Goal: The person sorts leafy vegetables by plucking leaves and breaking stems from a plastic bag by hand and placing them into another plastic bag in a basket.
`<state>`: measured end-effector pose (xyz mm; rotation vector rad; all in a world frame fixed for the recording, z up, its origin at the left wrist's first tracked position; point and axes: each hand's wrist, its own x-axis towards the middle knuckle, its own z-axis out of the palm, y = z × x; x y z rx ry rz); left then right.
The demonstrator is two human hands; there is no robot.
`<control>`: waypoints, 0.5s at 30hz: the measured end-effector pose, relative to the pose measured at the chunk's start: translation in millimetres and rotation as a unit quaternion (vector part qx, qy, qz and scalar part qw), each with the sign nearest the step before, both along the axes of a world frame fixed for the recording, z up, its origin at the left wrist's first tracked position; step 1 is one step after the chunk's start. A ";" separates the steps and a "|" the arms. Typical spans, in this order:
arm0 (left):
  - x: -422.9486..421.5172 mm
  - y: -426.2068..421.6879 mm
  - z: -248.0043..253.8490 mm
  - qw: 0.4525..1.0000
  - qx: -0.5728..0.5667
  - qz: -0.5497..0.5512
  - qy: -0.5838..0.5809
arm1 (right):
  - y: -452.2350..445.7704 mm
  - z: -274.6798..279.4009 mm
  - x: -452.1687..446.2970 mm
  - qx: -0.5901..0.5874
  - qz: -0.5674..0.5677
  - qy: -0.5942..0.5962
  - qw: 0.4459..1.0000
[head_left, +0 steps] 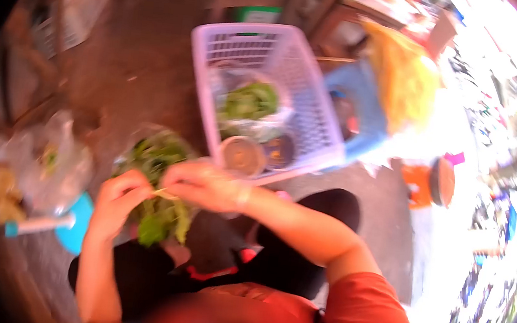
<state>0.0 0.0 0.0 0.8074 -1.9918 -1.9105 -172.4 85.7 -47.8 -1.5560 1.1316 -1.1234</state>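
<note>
Above my lap, my left hand (121,196) pinches one end of a thin yellowish stem (165,194). Close to it on the right, my right hand (204,185) has its fingers closed on the same stem. Green leaves (164,222) hang below the two hands. Just beyond my hands lies a pile of leafy greens (157,151) in a clear plastic bag. The fingertips are slightly blurred.
A lilac basket (320,114) holds a bag of greens (250,101) and round containers. To its right are a blue stool (374,114), a yellow bag (403,76) and an orange jar (416,186). At left sit a plastic bag (59,169) and a teal object (77,224).
</note>
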 end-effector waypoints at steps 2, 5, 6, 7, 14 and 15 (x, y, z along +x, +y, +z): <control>25.7 -12.1 2.5 0.996 -0.049 0.032 -0.062 | -4.3 -8.0 12.4 -0.026 -0.062 -0.007 0.998; -29.9 6.4 9.2 0.996 -0.072 0.054 -0.011 | 9.7 18.7 -26.0 0.015 -0.138 -0.116 0.984; -26.2 25.1 -3.2 0.997 -0.032 0.071 0.000 | 27.4 11.6 -14.3 0.085 -0.163 -0.166 0.969; -21.8 22.7 -4.6 0.995 -0.040 0.093 0.005 | 19.5 9.9 -2.7 0.111 -0.175 -0.232 0.950; -17.6 19.1 -14.3 0.989 -0.036 0.138 0.044 | 2.6 -53.8 -5.8 -0.031 -0.206 -0.201 0.957; -18.7 18.8 -14.9 0.988 -0.020 0.147 0.043 | 1.4 -52.9 -3.7 -0.056 -0.196 -0.220 0.954</control>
